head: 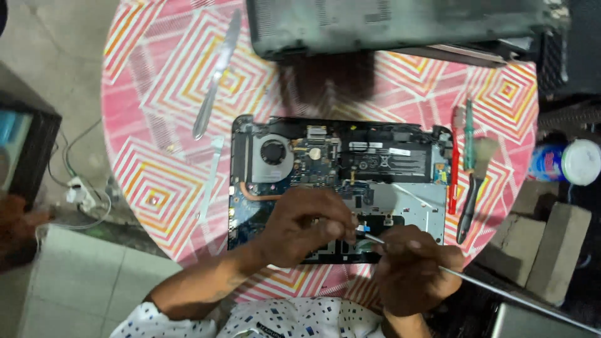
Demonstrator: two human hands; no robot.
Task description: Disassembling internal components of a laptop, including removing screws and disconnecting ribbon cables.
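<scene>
An opened laptop base lies on a round table with a pink patterned cloth; its fan, board and black battery are exposed. My left hand rests on the lower middle of the laptop, fingers curled and pinching something small that I cannot make out. My right hand is at the laptop's near right corner, gripping a long thin metal tool whose tip points toward my left fingers.
A butter knife lies at the table's upper left. A red tool, a green screwdriver and a brush lie right of the laptop. A dark laptop cover sits at the far edge. Grey bricks and a can stand off to the right.
</scene>
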